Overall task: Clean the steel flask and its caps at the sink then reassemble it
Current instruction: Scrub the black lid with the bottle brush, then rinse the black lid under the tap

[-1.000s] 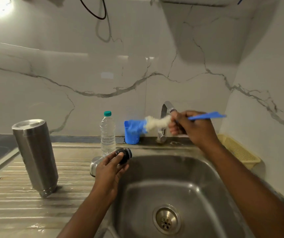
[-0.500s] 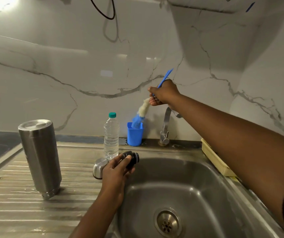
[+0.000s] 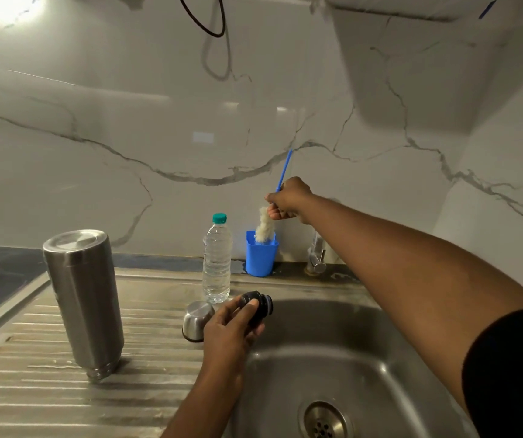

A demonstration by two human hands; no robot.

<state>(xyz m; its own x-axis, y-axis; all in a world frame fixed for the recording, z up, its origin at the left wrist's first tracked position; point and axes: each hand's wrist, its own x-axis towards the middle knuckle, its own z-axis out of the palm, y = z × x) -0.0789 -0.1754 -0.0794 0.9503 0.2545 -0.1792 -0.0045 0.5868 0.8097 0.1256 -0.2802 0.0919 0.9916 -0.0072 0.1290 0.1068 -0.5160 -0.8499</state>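
Marble-veined wall at back; steel sink [image 3: 364, 358] lower right, ribbed tabletop [image 3: 32, 390] lower left.

Head view:
- Steel flask [image 3: 83, 298] stands mouth-down at frame left on the tabletop, presumably to drain. Brushed body, no residue visible.
- Steel outer cap [image 3: 197, 320] rests on the tabletop, just left of the left hand [image 3: 228, 339].
- Left grip: fingers curled round the black inner stopper [image 3: 258, 306], held at the basin's edge.
- Right hand [image 3: 290, 200]: grip closed on the bottle brush [image 3: 264, 227] by its blue handle. Bristles dip into the blue holder [image 3: 261, 259] at centre back, probably to park it.
- Water bottle [image 3: 217, 263] stands beside the holder.
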